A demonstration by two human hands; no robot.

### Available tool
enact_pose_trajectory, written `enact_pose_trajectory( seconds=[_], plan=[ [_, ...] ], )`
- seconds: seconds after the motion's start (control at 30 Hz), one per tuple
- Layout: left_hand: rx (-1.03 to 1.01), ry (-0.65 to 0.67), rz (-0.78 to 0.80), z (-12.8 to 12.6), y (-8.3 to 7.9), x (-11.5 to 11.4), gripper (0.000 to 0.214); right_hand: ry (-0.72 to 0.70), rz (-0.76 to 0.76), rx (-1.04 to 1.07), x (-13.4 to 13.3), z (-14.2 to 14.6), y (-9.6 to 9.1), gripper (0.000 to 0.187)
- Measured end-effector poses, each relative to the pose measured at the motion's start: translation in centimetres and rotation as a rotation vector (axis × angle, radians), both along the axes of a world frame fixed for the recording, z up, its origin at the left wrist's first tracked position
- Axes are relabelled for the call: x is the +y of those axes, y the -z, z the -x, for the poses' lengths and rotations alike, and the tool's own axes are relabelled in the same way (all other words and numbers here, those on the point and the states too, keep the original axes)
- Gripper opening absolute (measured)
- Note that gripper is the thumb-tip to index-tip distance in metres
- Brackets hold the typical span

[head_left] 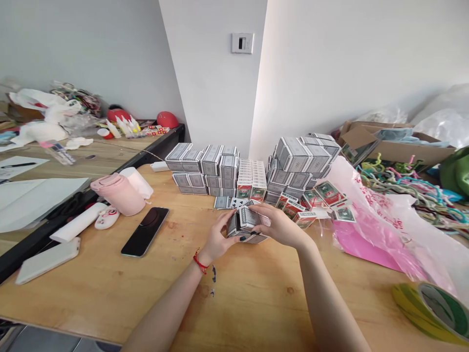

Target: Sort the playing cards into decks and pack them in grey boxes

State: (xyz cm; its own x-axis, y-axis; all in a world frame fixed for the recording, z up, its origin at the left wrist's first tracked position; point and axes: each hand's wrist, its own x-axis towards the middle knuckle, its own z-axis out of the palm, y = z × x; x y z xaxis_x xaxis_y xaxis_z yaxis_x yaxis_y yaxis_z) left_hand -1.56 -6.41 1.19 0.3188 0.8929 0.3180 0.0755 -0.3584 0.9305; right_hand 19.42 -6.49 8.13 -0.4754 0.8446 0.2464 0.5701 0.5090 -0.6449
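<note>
the left hand [216, 238] and right hand [279, 226] both curl narrowly around a small grey-patterned cardboard playing-card box [247, 224] held over the pale wooden table [252, 298], just in front of loose playing cards [229, 202] and tall stacks of matching grey-patterned boxes [220, 168].

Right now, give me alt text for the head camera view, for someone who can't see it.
A left hand with a red string bracelet and a right hand hold a grey-patterned pack of playing cards over a wooden table, before stacked card boxes. A black smartphone lies to the left, a pink plastic bag to the right.
</note>
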Motion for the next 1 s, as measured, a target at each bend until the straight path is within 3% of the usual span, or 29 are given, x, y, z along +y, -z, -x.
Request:
enact_pose_trajectory(
  seconds=[1.0],
  plan=[
    [0.005,-0.006,0.023,0.00,-0.23,-0.01,0.070,0.020,-0.021,-0.024,-0.17,0.86,-0.18,0.052]
  ],
)
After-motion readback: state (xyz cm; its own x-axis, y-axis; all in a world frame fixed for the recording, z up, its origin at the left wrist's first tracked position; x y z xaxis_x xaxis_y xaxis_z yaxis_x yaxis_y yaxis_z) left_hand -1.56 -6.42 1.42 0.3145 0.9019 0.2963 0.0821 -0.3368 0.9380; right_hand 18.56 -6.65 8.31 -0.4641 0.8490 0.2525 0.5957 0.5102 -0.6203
